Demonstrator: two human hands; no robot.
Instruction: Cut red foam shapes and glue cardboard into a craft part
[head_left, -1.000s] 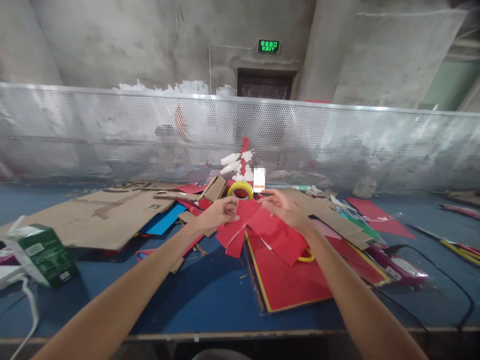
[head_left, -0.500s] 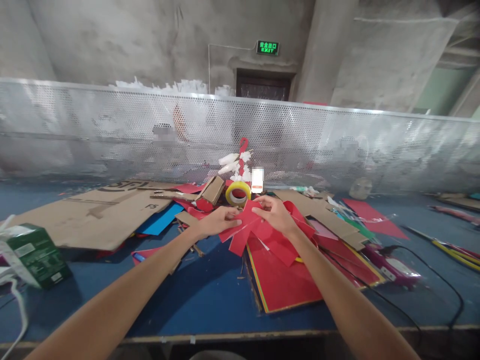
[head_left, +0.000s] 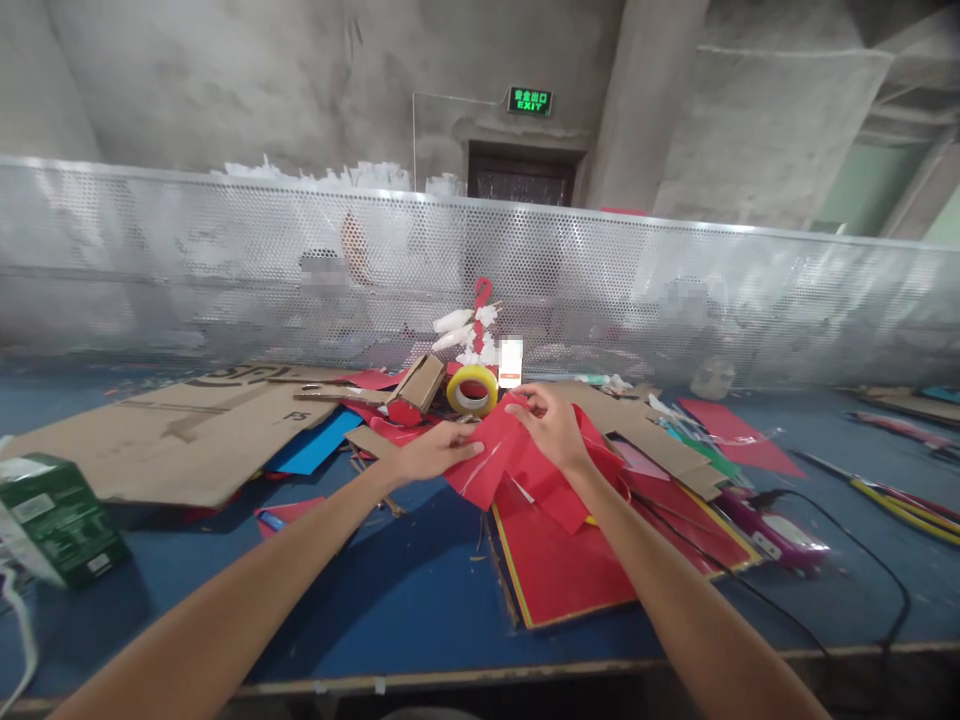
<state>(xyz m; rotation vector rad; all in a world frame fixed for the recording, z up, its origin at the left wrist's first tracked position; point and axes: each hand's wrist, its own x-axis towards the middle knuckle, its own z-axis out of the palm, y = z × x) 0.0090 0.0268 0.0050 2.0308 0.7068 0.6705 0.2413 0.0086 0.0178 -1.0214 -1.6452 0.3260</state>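
A piece of red paper (head_left: 489,462) with pale lines across it is held up between both hands. My left hand (head_left: 439,450) grips its left edge, thumb on the near face. My right hand (head_left: 549,425) pinches the top right part between thumb and fingers; some fingertips are hidden. More red paper pieces (head_left: 559,495) lie just under my right hand, on top of a stack of red sheets (head_left: 574,570) with coloured edges. Right behind the hands stands a roll of yellow tape (head_left: 472,390).
Cardboard sheets (head_left: 187,430) and blue paper (head_left: 315,442) lie at left, near a green box (head_left: 60,520). A purple glue gun (head_left: 776,535) with a black cord and yellow-handled pliers (head_left: 892,505) lie at right. Behind the tape stand a phone (head_left: 511,363) and a red-and-white craft piece (head_left: 480,325).
The red paper has turned between my hands; its separate strips now look like one broader face. My left fingers have straightened along its edge. The view has shifted slightly.
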